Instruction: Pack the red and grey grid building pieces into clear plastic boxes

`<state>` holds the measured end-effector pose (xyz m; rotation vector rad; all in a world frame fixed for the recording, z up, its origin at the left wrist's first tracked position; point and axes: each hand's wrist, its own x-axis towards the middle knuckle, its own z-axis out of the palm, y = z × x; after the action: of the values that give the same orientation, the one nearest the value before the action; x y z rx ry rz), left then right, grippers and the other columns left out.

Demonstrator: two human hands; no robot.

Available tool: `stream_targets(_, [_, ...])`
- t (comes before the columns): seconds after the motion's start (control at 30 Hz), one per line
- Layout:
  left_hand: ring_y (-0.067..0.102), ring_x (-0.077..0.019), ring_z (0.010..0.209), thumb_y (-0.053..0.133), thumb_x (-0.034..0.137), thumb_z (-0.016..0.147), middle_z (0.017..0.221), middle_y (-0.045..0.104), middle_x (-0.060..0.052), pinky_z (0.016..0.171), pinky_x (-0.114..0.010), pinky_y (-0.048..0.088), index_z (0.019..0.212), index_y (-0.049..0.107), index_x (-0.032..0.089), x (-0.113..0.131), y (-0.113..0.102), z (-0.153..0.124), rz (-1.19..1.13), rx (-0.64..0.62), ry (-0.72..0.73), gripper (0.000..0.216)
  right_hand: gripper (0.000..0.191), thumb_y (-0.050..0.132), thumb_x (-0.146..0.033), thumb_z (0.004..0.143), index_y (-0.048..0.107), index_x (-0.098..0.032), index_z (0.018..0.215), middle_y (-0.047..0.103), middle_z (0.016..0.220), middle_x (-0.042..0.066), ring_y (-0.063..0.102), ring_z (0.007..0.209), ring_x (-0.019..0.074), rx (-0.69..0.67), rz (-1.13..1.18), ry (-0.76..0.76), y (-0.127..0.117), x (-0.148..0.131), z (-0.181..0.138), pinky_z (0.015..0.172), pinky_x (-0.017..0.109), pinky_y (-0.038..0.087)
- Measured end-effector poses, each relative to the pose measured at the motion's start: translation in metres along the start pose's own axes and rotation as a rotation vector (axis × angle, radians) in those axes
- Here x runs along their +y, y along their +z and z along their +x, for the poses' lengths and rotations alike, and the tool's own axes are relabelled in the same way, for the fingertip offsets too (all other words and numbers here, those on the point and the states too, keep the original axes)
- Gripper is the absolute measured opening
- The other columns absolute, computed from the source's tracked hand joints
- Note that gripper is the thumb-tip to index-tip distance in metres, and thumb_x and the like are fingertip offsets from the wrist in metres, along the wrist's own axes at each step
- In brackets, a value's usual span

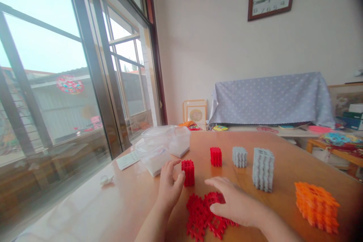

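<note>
A small upright stack of red interlocking plastic pieces [188,174] stands on the table, and my left hand [171,183] is at its left side. The thumb and fingertips of that hand are spread, close to the stack; whether they touch it I cannot tell. Several loose red pieces [196,215] lie flat in an overlapping heap in front of me. Over the right part of this heap is my right hand [235,202], its thumb and fingers apart and nothing seen between them. It hides some of the pieces beneath.
Beyond my hands stand another red stack [216,157], a short grey stack [239,157] and a taller grey stack [263,170]. An orange stack [317,207] is at the right. Clear plastic containers [154,155] and a paper [127,160] lie left, by the window.
</note>
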<state>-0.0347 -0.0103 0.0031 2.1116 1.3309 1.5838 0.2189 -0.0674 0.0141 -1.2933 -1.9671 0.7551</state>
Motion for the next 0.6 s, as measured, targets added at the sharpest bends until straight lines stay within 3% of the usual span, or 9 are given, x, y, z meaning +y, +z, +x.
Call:
stream_targets(0.13, [0.057, -0.0263, 0.110, 0.055, 0.026, 0.089, 0.112, 0.065, -0.007, 0.098, -0.043, 0.044, 0.113, 0.061, 0.025, 0.013, 0.000, -0.004, 0.020, -0.054, 0.071, 0.024, 0.049, 0.063, -0.011, 0.064, 0.074, -0.030, 0.107, 0.071, 0.107, 0.005, 0.059, 0.106, 0.0266, -0.088, -0.128, -0.043, 0.005, -0.001, -0.007, 0.095, 0.036, 0.041])
stream_targets(0.2, [0.058, -0.0261, 0.106, 0.056, 0.024, 0.088, 0.108, 0.066, -0.006, 0.096, -0.042, 0.045, 0.111, 0.061, 0.025, 0.018, 0.000, -0.006, 0.033, -0.061, 0.100, 0.024, 0.040, 0.060, -0.009, 0.064, 0.076, -0.029, 0.095, 0.072, 0.095, 0.004, 0.061, 0.096, 0.0247, -0.076, -0.139, -0.035, 0.007, 0.000, -0.006, 0.088, 0.033, 0.043])
stream_targets(0.3, [0.058, -0.0260, 0.103, 0.055, 0.023, 0.087, 0.106, 0.066, -0.006, 0.094, -0.041, 0.045, 0.110, 0.061, 0.024, 0.024, 0.001, -0.008, 0.026, -0.068, 0.132, 0.024, 0.030, 0.065, -0.014, 0.067, 0.077, -0.028, 0.090, 0.072, 0.093, 0.004, 0.061, 0.090, 0.0237, 0.011, -0.049, -0.003, 0.008, 0.001, -0.001, 0.084, 0.033, 0.043])
stream_targets(0.4, [0.059, -0.0253, 0.103, 0.054, 0.022, 0.088, 0.107, 0.066, -0.006, 0.094, -0.040, 0.046, 0.110, 0.060, 0.024, 0.029, 0.001, -0.010, -0.004, -0.071, 0.150, 0.023, 0.022, 0.070, -0.023, 0.071, 0.076, -0.026, 0.092, 0.074, 0.097, 0.004, 0.062, 0.093, 0.0245, 0.089, 0.200, 0.059, 0.006, -0.006, 0.003, 0.089, 0.035, 0.043])
stream_targets(0.53, [0.061, -0.0245, 0.103, 0.056, 0.025, 0.090, 0.109, 0.066, -0.007, 0.091, -0.039, 0.048, 0.115, 0.059, 0.024, 0.033, 0.003, -0.015, -0.051, -0.090, 0.141, 0.024, 0.034, 0.067, -0.042, 0.081, 0.070, -0.023, 0.109, 0.073, 0.115, 0.005, 0.059, 0.117, 0.0273, 0.084, 0.694, 0.198, 0.002, -0.020, 0.005, 0.095, 0.038, 0.044])
stream_targets(0.6, [0.062, -0.0247, 0.103, 0.059, 0.029, 0.090, 0.111, 0.066, -0.008, 0.090, -0.039, 0.050, 0.120, 0.057, 0.025, 0.035, 0.006, -0.018, -0.077, -0.110, 0.138, 0.030, 0.037, 0.063, -0.047, 0.086, 0.066, -0.023, 0.114, 0.071, 0.118, 0.007, 0.060, 0.119, 0.0268, 0.067, 0.910, 0.254, 0.003, -0.025, 0.004, 0.092, 0.038, 0.046])
